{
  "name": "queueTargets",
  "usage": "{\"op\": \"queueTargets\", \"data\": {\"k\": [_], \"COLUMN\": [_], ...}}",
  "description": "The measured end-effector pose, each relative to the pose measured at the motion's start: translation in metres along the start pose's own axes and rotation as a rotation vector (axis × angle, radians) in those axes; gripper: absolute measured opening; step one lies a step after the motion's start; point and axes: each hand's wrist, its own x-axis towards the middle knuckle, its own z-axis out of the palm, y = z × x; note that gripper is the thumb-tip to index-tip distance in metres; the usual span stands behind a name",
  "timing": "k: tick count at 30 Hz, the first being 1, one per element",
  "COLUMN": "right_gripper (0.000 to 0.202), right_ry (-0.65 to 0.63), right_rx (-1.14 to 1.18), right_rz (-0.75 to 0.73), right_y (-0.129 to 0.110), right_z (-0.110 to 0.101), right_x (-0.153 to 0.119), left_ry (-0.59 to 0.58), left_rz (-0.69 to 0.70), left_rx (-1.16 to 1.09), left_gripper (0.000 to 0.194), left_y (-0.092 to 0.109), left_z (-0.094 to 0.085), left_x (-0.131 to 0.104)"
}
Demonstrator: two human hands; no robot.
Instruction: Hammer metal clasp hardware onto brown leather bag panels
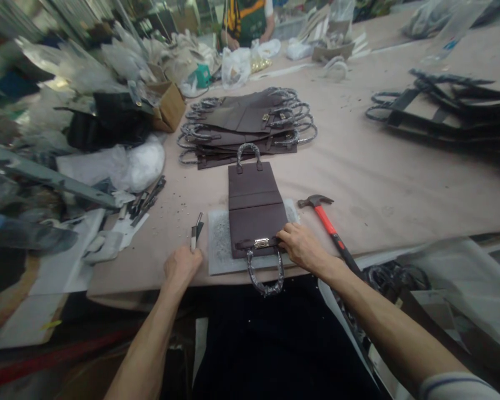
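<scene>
A dark brown handbag piece [254, 191] lies flat and unfolded on a pale worn board [220, 244] before me. It has a handle with clear wrapping at each end and a silver clasp [261, 243] near its front edge. My right hand [302, 244] is closed on the piece's right edge, beside the clasp; the fingertips are partly hidden. Left of the board, my left hand [184, 264] is closed at the lower end of a slim metal tool [194, 236], which points away from me. A red-handled claw hammer [327, 219] lies right of the board.
Behind the board is a stack of similar brown bag pieces [245, 119]. More dark bag pieces [454, 119] lie at the right. Loose tools [148, 197], plastic wrapping and a cardboard box [169, 105] crowd the left. Across the table stands another person [249, 25].
</scene>
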Motion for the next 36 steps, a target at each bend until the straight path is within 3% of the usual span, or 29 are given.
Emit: {"op": "queueTargets", "data": {"k": [7,9,11,13,17,21,24,29,32,36], "right_gripper": [0.007,0.006,0.005,0.005,0.008,0.008,0.01,0.016,0.033,0.035], "right_ry": [0.021,0.019,0.022,0.03,0.064,0.111,0.118,0.082,0.024,-0.095], "right_rx": [-0.024,-0.023,-0.021,-0.02,-0.013,0.003,0.034,0.08,0.015,-0.165], "right_rz": [-0.064,-0.073,-0.073,-0.06,-0.005,0.083,0.115,0.051,-0.053,-0.203], "right_y": [0.005,0.006,0.005,0.004,-0.002,-0.005,-0.005,-0.004,-0.004,-0.002], "right_z": [0.008,0.007,0.005,0.004,0.007,0.013,0.014,0.008,0.003,-0.006], "right_x": [0.0,0.0,-0.002,-0.003,-0.005,-0.001,0.004,0.003,0.002,0.002], "left_ry": [0.041,0.118,0.273,0.389,0.347,0.314,0.313,0.37,0.387,0.356], "left_rz": [-0.134,-0.122,-0.003,0.235,0.734,0.889,0.928,1.087,1.156,1.202], "left_rx": [-0.041,-0.017,0.018,-0.012,-0.23,-0.126,-0.019,0.215,0.319,0.332], "left_gripper": [0.044,0.047,0.045,0.036,0.013,0.005,0.005,0.012,0.017,0.018], "left_y": [-0.037,-0.038,-0.028,-0.007,0.054,0.097,0.105,0.099,0.098,0.1], "left_z": [-0.007,-0.007,-0.004,0.002,0.017,0.022,0.019,0.016,0.013,0.011], "left_x": [0.018,0.015,0.006,-0.007,-0.034,-0.041,-0.039,-0.046,-0.05,-0.048]}}
